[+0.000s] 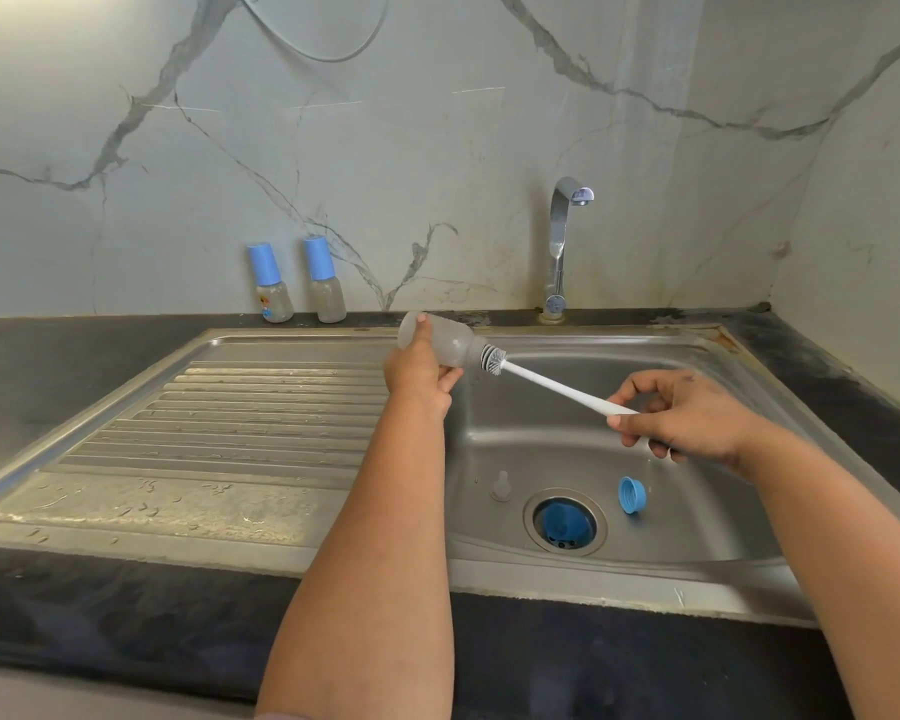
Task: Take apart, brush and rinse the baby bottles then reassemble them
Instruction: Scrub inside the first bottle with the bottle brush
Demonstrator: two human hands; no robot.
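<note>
Item 1: bottle body [440, 345], clear plastic, qty 1, held on its side above the sink's left edge. Long axis runs left-far to right-near; mouth faces right, toward the brush. Left hand [417, 368] grasps it from below, fingers wrapped round the base end, thumb under the body.

Item 2: bottle brush [552, 383], white handle, qty 1. Bristle head sits at the bottle mouth, mostly outside; can't tell how much is inside. Handle lies nearly in line w/ the bottle axis, sloping down-right. Right hand [681, 415] pinches the handle's far end btwn thumb and fingers. Likely next move: push along that shared axis, so the mouth must stay pointed at the right hand.

Item 3: loose parts in sink basin [515, 423]: blue collar ring [632, 494] qty 1, right of drain; clear teat [501, 485] qty 1, left of drain; blue cap [562, 521] qty 1, sitting in the drain.

Item 4: assembled bottles w/ blue caps, qty 2 [271, 283] [326, 280], upright side by side on the counter against the wall, not yet taken apart.

Item 5: tap [559, 241], qty 1, no water running.
</note>
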